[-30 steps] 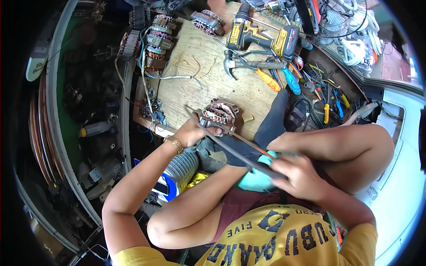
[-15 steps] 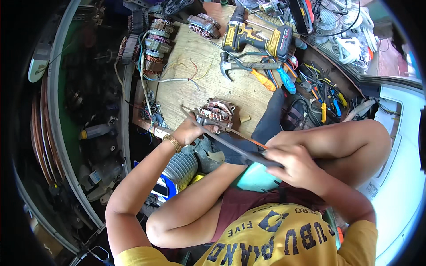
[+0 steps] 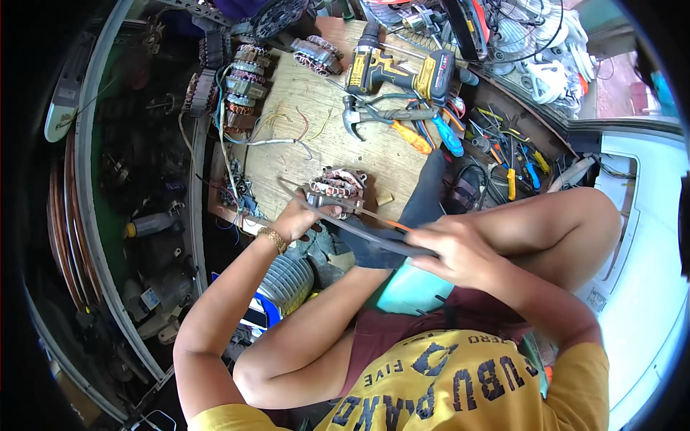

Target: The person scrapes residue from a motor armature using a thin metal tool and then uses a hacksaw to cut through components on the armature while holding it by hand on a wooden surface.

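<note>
A small motor stator with pale, laced copper windings rests on the wooden board near my feet. The fingers of my left hand are closed around its near left side, steadying it. In my right hand is the grip end of what looks like a hacksaw, with a dark curved frame and a thin straight strip that turns orange near my fist. It slants from my right hand across the stator's near side, and its far end sticks out past my left hand. Where it meets the stator is partly hidden.
On the board lie a yellow-black cordless drill, a claw hammer, pliers and loose wires. More stators line the back left. A tool tray stands right, a metal-framed shelf left.
The whole view has shifted a little to the left. My right hand has pushed slightly left and forward with the saw, while my left hand keeps its hold on the stator.
</note>
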`<control>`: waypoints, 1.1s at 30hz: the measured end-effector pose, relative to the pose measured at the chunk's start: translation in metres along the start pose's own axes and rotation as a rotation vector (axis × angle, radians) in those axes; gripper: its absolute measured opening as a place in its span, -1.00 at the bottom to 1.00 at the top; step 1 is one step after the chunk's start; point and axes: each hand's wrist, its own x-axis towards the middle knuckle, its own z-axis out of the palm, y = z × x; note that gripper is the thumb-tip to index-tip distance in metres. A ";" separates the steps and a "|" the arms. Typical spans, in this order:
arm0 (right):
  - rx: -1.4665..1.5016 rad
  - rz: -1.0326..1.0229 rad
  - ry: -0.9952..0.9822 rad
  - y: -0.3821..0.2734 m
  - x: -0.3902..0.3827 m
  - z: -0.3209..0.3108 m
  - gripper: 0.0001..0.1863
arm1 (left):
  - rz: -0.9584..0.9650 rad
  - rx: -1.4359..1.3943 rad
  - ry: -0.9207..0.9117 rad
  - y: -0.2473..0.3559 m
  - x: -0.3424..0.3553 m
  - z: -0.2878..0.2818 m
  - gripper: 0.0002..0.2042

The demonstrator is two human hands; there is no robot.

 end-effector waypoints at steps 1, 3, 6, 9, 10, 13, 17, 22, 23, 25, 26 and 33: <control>-0.016 -0.041 0.030 -0.004 -0.015 -0.019 -0.68 | -0.021 -0.045 -0.099 0.018 -0.004 -0.001 -0.37; 0.055 0.004 0.014 -0.022 -0.031 -0.033 -0.67 | 0.090 -0.097 -0.186 0.013 -0.008 -0.002 -0.24; -0.067 0.066 -0.034 -0.003 0.004 -0.013 -0.70 | -0.037 -0.006 -0.108 0.051 -0.018 -0.001 -0.27; -0.074 -0.103 0.073 0.039 0.064 0.045 -0.72 | -0.116 -0.052 -0.125 0.051 -0.011 -0.015 -0.31; 0.040 -0.010 0.104 0.038 0.066 0.045 -0.72 | -0.158 -0.119 -0.205 0.049 -0.019 -0.015 -0.32; 0.054 -0.028 0.041 0.034 0.054 0.031 -0.70 | -0.025 -0.059 -0.053 0.060 -0.024 -0.001 -0.43; 0.004 -0.031 -0.012 -0.003 -0.004 -0.014 -0.71 | 0.071 -0.115 0.020 0.064 -0.041 0.006 -0.59; -0.101 0.042 -0.003 0.001 0.012 0.008 -0.68 | 0.090 -0.109 -0.004 0.066 -0.033 0.009 -0.59; -0.082 -0.031 0.075 0.015 0.026 0.025 -0.67 | 0.088 -0.093 -0.010 0.071 -0.031 0.010 -0.59; -0.032 -0.055 0.117 0.023 0.049 0.048 -0.62 | 0.045 -0.101 -0.053 0.055 -0.027 -0.001 -0.49; 0.037 -0.007 0.092 0.028 0.051 0.047 -0.60 | -0.001 -0.074 -0.042 0.049 -0.025 0.001 -0.43; 0.500 0.231 -0.039 -0.010 0.076 0.022 -0.53 | -0.105 -0.032 0.060 0.042 -0.027 0.009 -0.24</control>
